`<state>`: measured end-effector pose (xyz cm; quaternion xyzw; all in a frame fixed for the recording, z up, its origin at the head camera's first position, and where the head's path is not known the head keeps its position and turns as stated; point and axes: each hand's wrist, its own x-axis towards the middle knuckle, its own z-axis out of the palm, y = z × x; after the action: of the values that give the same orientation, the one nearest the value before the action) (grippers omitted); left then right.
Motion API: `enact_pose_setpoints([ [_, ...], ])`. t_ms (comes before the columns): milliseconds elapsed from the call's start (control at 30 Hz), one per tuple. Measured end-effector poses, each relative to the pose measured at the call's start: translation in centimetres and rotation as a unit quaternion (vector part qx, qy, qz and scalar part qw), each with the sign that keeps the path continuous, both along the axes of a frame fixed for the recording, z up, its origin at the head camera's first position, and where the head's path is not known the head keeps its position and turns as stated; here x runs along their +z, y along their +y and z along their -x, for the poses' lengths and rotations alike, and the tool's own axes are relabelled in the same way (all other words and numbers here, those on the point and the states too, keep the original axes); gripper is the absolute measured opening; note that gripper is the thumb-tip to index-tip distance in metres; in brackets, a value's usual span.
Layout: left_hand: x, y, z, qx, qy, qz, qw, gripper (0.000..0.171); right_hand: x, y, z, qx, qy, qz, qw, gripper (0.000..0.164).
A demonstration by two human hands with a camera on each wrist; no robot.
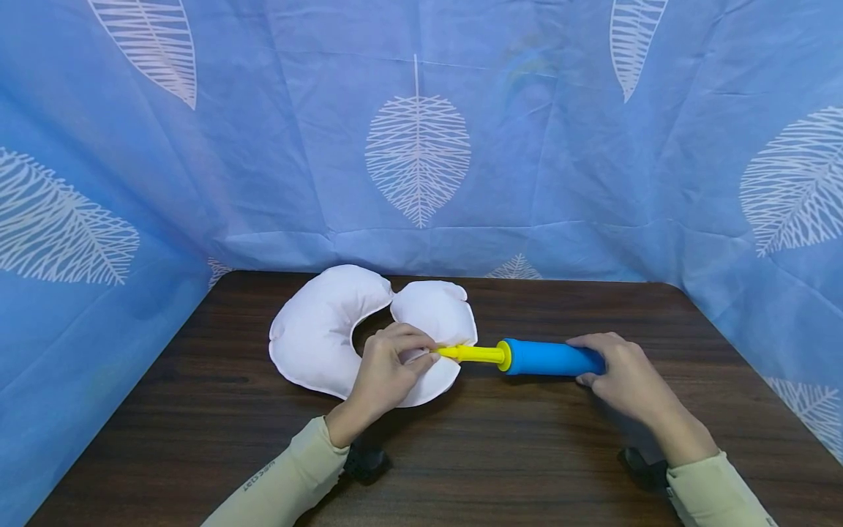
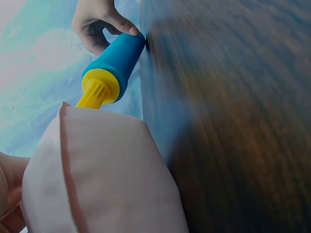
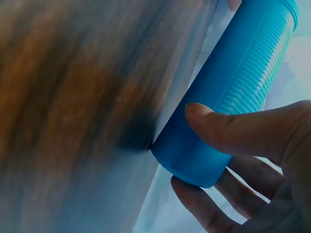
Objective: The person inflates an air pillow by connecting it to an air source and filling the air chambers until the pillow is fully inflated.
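Observation:
A white inflatable U-shaped neck pillow (image 1: pixel 316 329) lies on the table, puffed up and creased along its seams. Over its near right arm, my left hand (image 1: pixel 388 366) pinches with thumb and forefinger where the yellow nozzle tip of a hand pump (image 1: pixel 553 357) meets the pillow. The valve itself is hidden by my fingers. From there the pump's yellow shaft (image 1: pixel 484 354) runs right into its blue barrel. My right hand (image 1: pixel 626 373) grips the barrel's far end; in the right wrist view its thumb (image 3: pixel 214 127) lies along the ribbed blue barrel (image 3: pixel 233 82).
The dark wood-grain table (image 1: pixel 527 454) has rounded far corners. Behind it and on both sides hangs a blue cloth (image 1: pixel 560 168) with white leaf prints. Black wrist devices, one of them a dark strap mount (image 1: pixel 367 465), sit under both cuffs.

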<state>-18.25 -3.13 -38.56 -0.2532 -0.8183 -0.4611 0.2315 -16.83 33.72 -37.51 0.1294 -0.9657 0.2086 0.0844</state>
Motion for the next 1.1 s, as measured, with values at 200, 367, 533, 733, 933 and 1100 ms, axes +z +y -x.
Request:
enact_pose_setpoints([
  [200,0.1,0.0,0.0,-0.001,-0.002,-0.002,1.0,0.013,0.1,0.2,0.2,-0.007,-0.005,-0.003,1.0,0.049],
  [367,0.2,-0.1,0.0,-0.004,-0.013,-0.002,0.9999,0.012,0.0,1.2,0.4,-0.019,-0.02,-0.003,1.0,0.049],
  [533,0.4,-0.1,0.0,-0.004,-0.023,-0.004,0.9997,0.012,-0.1,3.2,0.5,-0.038,-0.031,-0.009,0.999,0.051],
  [733,0.5,-0.2,0.0,-0.004,-0.034,-0.008,0.9994,0.012,-0.3,6.2,0.5,-0.072,-0.03,-0.009,0.997,0.05],
  [933,0.4,-0.2,0.0,0.001,-0.027,-0.012,0.9995,0.013,-0.2,8.4,0.6,-0.097,-0.038,-0.017,0.994,0.05],
  [1100,0.4,0.0,-0.1,-0.014,-0.038,-0.018,0.999,0.012,-0.1,9.2,0.5,-0.106,-0.043,-0.021,0.993,0.05],
])
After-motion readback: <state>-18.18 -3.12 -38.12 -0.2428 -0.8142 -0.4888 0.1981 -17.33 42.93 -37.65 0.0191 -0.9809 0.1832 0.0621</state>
